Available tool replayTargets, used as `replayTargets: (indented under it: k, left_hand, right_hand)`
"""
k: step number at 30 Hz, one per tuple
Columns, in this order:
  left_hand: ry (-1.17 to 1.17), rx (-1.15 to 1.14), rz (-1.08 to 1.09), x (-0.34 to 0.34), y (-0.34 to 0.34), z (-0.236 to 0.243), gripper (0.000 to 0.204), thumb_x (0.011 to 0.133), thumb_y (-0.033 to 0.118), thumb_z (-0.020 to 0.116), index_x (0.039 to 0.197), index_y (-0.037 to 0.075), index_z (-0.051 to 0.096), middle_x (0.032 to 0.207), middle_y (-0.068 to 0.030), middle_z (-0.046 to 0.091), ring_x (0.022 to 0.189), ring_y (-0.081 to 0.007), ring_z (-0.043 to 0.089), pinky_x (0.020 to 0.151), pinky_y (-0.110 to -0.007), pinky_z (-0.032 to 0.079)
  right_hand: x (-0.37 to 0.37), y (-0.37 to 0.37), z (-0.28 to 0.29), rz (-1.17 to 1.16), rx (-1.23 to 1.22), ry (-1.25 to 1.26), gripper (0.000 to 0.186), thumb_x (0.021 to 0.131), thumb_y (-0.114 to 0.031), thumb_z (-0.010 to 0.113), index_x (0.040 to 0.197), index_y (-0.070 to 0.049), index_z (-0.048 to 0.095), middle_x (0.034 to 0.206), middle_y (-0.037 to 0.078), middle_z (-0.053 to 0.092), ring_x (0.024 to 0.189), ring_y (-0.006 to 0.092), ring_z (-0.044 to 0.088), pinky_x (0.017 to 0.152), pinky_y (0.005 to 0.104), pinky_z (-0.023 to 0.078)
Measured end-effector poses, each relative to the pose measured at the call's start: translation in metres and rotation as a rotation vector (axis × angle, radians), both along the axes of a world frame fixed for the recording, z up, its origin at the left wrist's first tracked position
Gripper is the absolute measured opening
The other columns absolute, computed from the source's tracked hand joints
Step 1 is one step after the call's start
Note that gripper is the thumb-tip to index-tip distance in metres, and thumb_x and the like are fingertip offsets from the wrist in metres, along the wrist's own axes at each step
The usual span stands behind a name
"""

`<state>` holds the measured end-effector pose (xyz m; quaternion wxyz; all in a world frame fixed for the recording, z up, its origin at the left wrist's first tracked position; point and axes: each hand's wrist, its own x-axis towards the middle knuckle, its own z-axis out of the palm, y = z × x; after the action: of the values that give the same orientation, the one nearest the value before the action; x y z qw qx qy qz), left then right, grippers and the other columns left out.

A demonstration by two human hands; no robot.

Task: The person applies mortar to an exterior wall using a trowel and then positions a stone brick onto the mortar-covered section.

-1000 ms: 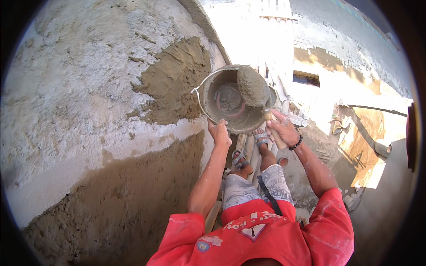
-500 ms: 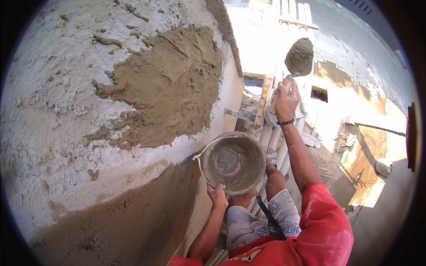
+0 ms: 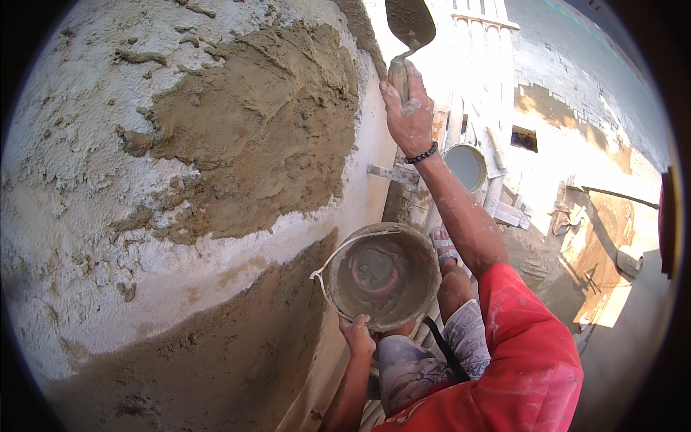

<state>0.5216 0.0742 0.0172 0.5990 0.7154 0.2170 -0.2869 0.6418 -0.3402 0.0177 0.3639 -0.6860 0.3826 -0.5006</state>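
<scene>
My right hand point(image 3: 412, 119) is closed around the wooden handle of a trowel point(image 3: 411, 23), held high beside the far edge of the wall. Its blade is coated with wet grey mortar. My left hand point(image 3: 358, 334) grips the near rim of a mortar bucket point(image 3: 385, 277), with a little mortar left round the bottom and sides. The bucket's pale wire handle point(image 3: 317, 274) lies over on its left side. On the rough white wall point(image 3: 65, 209) to my left is a broad patch of fresh mortar point(image 3: 252, 129), ragged along its left edge.
Below me run wooden scaffold poles point(image 3: 455, 129), where my sandalled foot point(image 3: 445, 245) stands. A round pail point(image 3: 465, 167) with greyish contents sits by the poles. A metal bracket point(image 3: 392, 173) juts from the wall. Further right lies a sunlit, wet-stained floor point(image 3: 601, 237).
My right hand has swung the trowel left and farther forward, toward the wall's far edge. The round pail now shows uncovered. The bucket has shifted slightly right and nearer.
</scene>
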Motion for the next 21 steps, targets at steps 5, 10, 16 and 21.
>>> replayTargets:
  k: [5, 10, 16, 21]
  left_hand:
    - [0.056, 0.028, 0.03, -0.006, 0.0, 0.011, 0.064, 0.068, -0.003, 0.049, 0.131, 0.002, 0.044, 0.123, -0.0072, 0.053, 0.101, -0.0189, 0.055, 0.081, -0.029, 0.046]
    - [0.071, 0.081, 0.126, -0.014, 0.001, -0.004, 0.054, 0.068, -0.007, 0.049, 0.12, 0.007, 0.051, 0.102, -0.004, 0.057, 0.082, -0.0163, 0.056, 0.072, -0.029, 0.049]
    - [0.036, 0.108, 0.201, -0.02, 0.008, -0.017, 0.048, 0.069, -0.007, 0.052, 0.114, 0.008, 0.053, 0.096, -0.0024, 0.057, 0.077, -0.0153, 0.056, 0.069, -0.031, 0.05]
    - [0.074, 0.175, 0.251, -0.022, 0.015, -0.001, 0.045, 0.069, -0.007, 0.053, 0.111, 0.01, 0.054, 0.094, -0.0018, 0.057, 0.076, -0.0148, 0.055, 0.066, -0.032, 0.051]
  right_hand:
    - [-0.021, 0.004, -0.082, 0.088, 0.842, -0.149, 0.048, 0.085, -0.019, 0.063, 0.126, 0.001, 0.048, 0.073, 0.011, 0.063, 0.062, 0.0192, 0.062, 0.055, 0.0316, 0.052]
    - [0.03, 0.026, -0.181, 0.158, 1.185, -0.219, 0.046, 0.083, -0.019, 0.065, 0.123, -0.002, 0.051, 0.069, 0.006, 0.06, 0.054, 0.015, 0.058, 0.047, 0.0304, 0.049]
    - [0.082, 0.038, -0.189, 0.242, 1.181, -0.371, 0.036, 0.084, -0.016, 0.063, 0.117, -0.003, 0.054, 0.071, 0.006, 0.059, 0.054, 0.0155, 0.058, 0.046, 0.0301, 0.05]
    - [0.079, 0.058, -0.146, 0.278, 1.105, -0.407, 0.035, 0.085, -0.016, 0.063, 0.117, -0.003, 0.055, 0.07, 0.005, 0.058, 0.054, 0.0136, 0.057, 0.046, 0.0289, 0.05]
